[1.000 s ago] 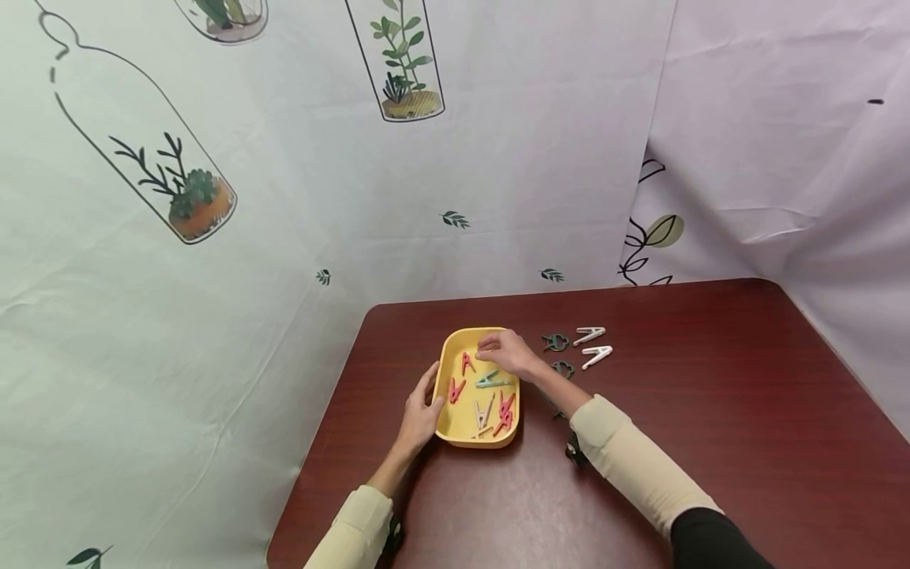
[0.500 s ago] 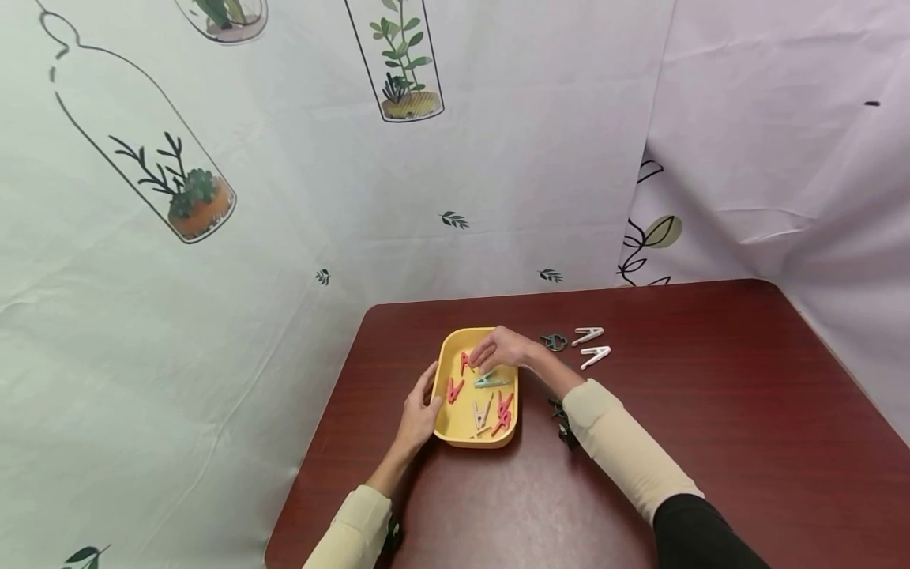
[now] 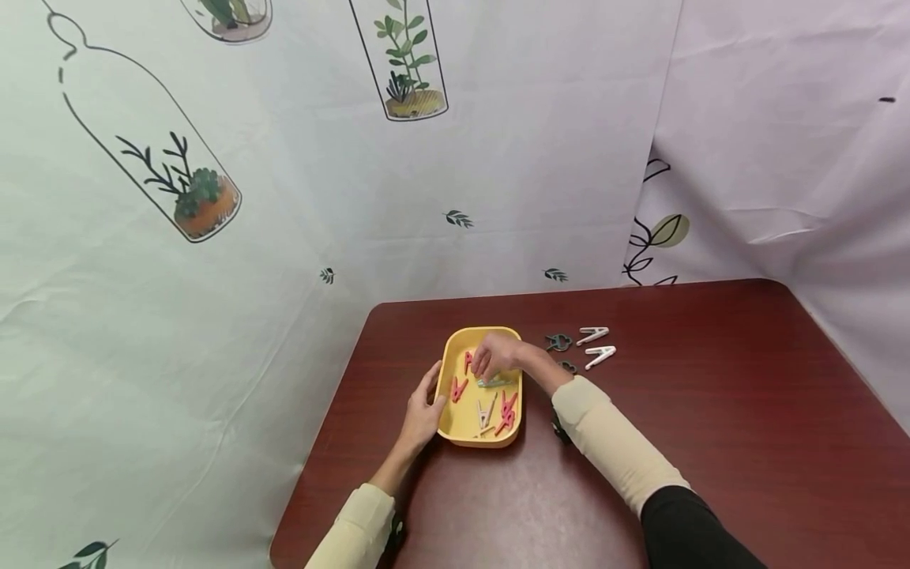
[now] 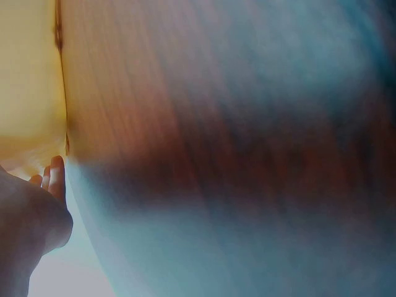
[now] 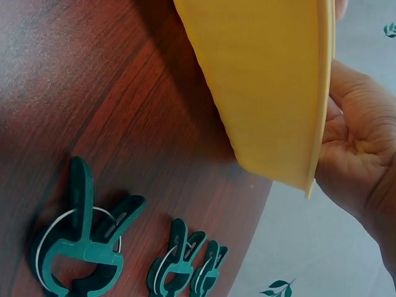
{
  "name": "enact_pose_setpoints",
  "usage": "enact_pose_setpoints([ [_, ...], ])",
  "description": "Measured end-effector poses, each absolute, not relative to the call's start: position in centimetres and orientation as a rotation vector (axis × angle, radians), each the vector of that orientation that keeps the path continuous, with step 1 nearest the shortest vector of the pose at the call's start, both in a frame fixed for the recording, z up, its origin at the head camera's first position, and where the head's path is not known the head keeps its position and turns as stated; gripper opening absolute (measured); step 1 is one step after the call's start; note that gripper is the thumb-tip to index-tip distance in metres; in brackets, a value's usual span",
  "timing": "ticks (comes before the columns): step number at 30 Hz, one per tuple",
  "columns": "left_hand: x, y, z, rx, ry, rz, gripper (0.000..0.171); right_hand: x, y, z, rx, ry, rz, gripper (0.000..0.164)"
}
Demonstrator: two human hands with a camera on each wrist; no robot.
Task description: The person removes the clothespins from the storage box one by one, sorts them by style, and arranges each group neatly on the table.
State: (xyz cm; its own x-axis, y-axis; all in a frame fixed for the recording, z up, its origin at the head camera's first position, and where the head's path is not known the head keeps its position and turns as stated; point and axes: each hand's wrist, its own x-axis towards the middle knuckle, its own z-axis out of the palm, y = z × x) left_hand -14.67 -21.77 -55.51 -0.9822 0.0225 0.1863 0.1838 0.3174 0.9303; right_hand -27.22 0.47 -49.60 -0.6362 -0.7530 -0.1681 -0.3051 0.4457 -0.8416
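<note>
A yellow plastic tray (image 3: 465,427) stands on the table with several clothespins in it. My left hand (image 3: 419,415) holds its left side, thumb at the rim and fingers along the outer wall. Reaching into the tray, my right hand (image 3: 498,353) pinches a light-blue clothespin (image 3: 498,383), whose far part is hidden under the fingers. A red clothespin (image 3: 458,389) lies to the left, and another red clothespin (image 3: 468,361) is partly covered by the hand. Nearer lie a beige clothespin (image 3: 486,413) and a cluster of red clothespins (image 3: 508,409).
Right of the tray, green spring clamps (image 5: 86,247) stand in a row on the dark red wooden table (image 3: 711,411). Two white clothespins (image 3: 600,356) lie beyond them. A printed cloth (image 3: 540,158) hangs behind the table's far edge.
My right hand has dipped lower into the tray, and its fingers have closed down onto the light-blue clothespin. The left hand stays at the tray's side.
</note>
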Motion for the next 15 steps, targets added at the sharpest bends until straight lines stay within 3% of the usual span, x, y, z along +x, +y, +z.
enact_pose_setpoints([
  [15,-14.6,-21.4,-55.3,-0.254,-2.380,-1.742,0.067,-26.7,-0.6,-50.5,-0.991,2.269,-0.936,0.020],
])
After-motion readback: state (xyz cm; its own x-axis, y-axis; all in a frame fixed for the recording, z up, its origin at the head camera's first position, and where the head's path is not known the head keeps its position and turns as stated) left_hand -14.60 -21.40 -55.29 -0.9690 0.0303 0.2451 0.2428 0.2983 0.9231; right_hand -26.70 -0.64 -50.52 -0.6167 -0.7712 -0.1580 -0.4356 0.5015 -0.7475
